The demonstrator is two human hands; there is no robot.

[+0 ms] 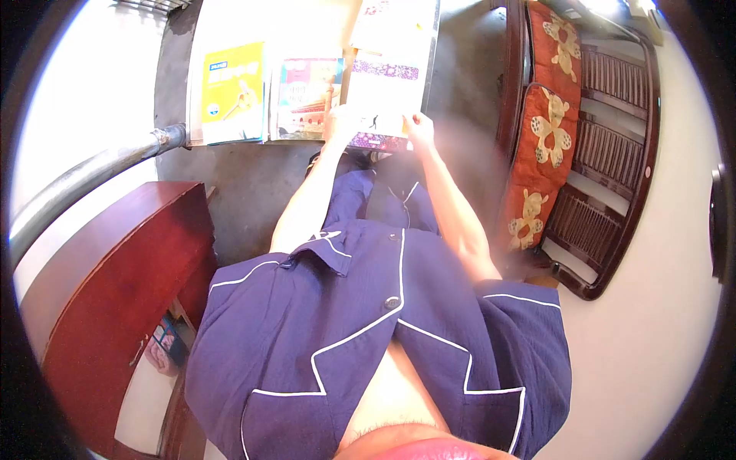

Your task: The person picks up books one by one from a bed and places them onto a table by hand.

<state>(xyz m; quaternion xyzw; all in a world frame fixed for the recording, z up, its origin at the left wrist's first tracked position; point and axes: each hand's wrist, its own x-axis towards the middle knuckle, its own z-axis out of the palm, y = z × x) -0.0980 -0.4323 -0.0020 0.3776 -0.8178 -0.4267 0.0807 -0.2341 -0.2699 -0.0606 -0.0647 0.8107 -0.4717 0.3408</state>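
Note:
A white book-like item with purple patterned bands (387, 96) lies flat at the near edge of the table. My left hand (337, 126) is closed on its lower left edge, next to a colourful book with a building on its cover (300, 96). On the opposite side, my right hand (418, 130) grips the lower right corner, with fingers bent. Bright light washes out parts of both hands and of the white cover. Farther left lies a yellow book (232, 93) on what looks like a stack.
Another pale printed item (387, 27) lies behind the white one on the table. To the right stands a dark wooden bench (613, 123) with orange bear-patterned cushions (550, 126). A red-brown cabinet (130, 268) and a metal pipe (92, 180) are at left.

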